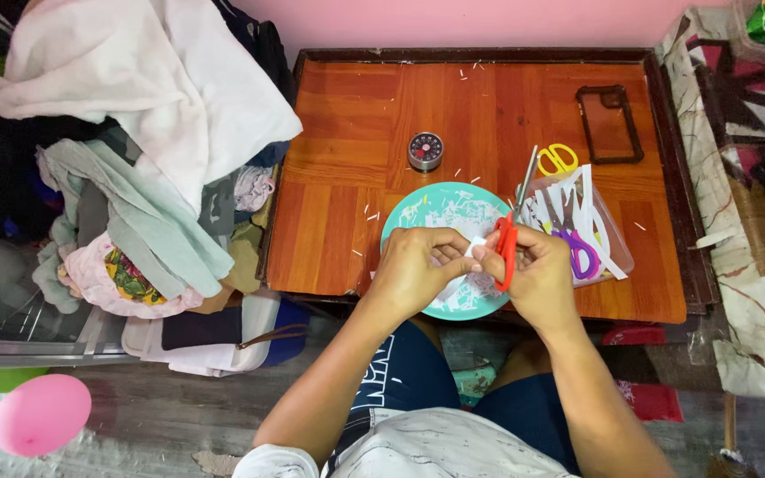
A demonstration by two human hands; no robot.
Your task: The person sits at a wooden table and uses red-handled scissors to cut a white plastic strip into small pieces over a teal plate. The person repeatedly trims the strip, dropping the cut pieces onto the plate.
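Observation:
My left hand (415, 268) pinches a small piece of white paper (474, 249) over a teal plate (418, 212) full of white paper scraps. My right hand (542, 274) grips red-handled scissors (507, 248), their blades pointing away from me and up past the plate's rim. Both hands meet at the paper, close together above the front edge of a low wooden table (347, 177).
A clear bag (617, 248) of paper strips holds purple scissors (580, 252), with yellow scissors (558, 159) behind. A small round metal tin (425, 150) and a clear phone case (609, 124) lie farther back. Piled clothes (135, 133) sit left; a pink balloon (40, 414) lies on the floor.

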